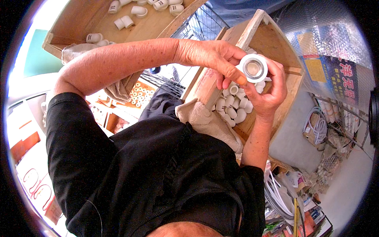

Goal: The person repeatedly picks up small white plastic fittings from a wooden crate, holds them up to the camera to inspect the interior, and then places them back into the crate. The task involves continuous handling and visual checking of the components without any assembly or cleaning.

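Note:
A white plastic pipe fitting [263, 77] is held up over a wooden box, its round open end turned toward me. A grey metallic-looking ring [263, 65] shows inside that opening. My right hand [274, 86] grips the fitting from the right, with the thumb below it. From the left, my left hand [219, 60] presses its thumb against the fitting's lower rim; its other fingers are partly hidden behind. Beneath the hands, several white pipe elbows [232, 108] lie heaped in the wooden box [285, 44].
Another wooden box [80, 23] at upper left holds scattered white elbows [139, 11]. Beige cloth [204, 115] covers the near box's edge. A black wire basket [204, 22] stands between the boxes. Coiled tubing [318, 127] and a printed plastic-wrapped package [331, 74] are at right.

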A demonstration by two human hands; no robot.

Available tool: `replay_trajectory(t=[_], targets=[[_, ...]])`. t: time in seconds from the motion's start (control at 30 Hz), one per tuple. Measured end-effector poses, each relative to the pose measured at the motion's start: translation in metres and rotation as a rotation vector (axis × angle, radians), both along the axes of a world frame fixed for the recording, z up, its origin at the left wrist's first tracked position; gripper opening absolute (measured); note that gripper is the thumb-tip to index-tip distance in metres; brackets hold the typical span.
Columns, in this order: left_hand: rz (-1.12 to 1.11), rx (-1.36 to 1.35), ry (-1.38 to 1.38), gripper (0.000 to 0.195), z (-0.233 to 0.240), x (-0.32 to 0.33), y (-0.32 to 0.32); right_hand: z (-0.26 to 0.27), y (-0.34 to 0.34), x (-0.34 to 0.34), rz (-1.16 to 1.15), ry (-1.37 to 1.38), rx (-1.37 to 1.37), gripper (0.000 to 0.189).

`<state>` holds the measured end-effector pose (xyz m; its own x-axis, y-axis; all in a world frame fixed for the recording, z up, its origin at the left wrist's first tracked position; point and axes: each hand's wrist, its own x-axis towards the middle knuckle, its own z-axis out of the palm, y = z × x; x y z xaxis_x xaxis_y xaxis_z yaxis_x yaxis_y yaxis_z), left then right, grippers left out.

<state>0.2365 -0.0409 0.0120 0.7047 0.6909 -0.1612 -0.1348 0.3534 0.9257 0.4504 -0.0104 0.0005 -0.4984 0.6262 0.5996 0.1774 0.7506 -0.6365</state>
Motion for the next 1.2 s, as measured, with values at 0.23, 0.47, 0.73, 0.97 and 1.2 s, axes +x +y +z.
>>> replay_trajectory(t=[0.23, 0.47, 0.73, 0.97, 1.2], targets=[[0.001, 0.024, 0.007, 0.058, 0.0, 0.001, 0.0, -0.003, 0.003, 0.002, 0.012, -0.025, 0.034, 0.056], [0.02, 0.03, 0.003, 0.06, 0.001, 0.002, 0.0, 0.002, 0.001, 0.001, -0.02, -0.043, 0.045, 0.054], [0.052, 0.02, 0.076, 0.059, 0.002, 0.004, -0.001, 0.003, 0.003, 0.001, -0.068, -0.017, 0.008, 0.046], [0.135, 0.029, 0.163, 0.053, 0.004, 0.007, -0.004, 0.006, 0.013, 0.017, -0.151, -0.035, -0.247, 0.041], [0.132, 0.041, 0.227, 0.053, 0.003, 0.007, -0.001, -0.019, 0.02, 0.036, -0.179, -0.365, -0.412, 0.039]])
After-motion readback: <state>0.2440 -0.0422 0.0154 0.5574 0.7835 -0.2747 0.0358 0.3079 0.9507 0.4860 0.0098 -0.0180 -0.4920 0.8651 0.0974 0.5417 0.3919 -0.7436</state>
